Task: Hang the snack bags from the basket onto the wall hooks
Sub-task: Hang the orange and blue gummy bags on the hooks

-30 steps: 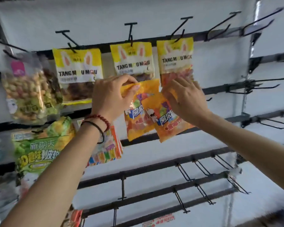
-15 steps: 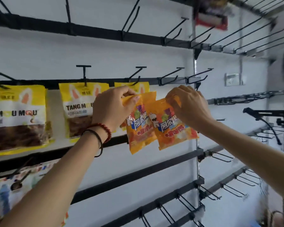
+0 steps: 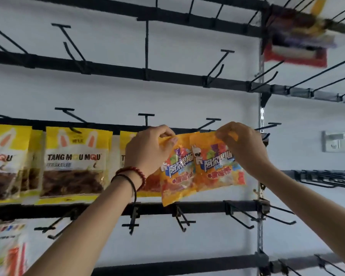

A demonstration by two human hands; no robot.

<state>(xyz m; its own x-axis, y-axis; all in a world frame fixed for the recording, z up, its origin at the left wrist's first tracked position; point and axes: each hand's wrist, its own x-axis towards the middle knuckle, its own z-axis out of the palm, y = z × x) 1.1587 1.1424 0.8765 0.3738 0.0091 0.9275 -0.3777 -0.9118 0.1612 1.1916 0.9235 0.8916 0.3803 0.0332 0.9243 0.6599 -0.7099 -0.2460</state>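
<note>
Orange snack bags [image 3: 199, 170], two overlapping, held just below empty hook [image 3: 212, 122]. L hand [image 3: 147, 154] pinches one's top edge, R hand [image 3: 242, 150] the other's. Light, soft, crinkly film, prob. slippery; grip at top seal by hang hole (hidden, I think).

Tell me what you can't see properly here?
All in the head view:
1. Tops of the two orange bags: pinched under the left hand and right hand.
2. Third yellow bag: mostly behind the left hand.
3. Red packet top right: blurred.
4. Basket: outside the frame.
</note>
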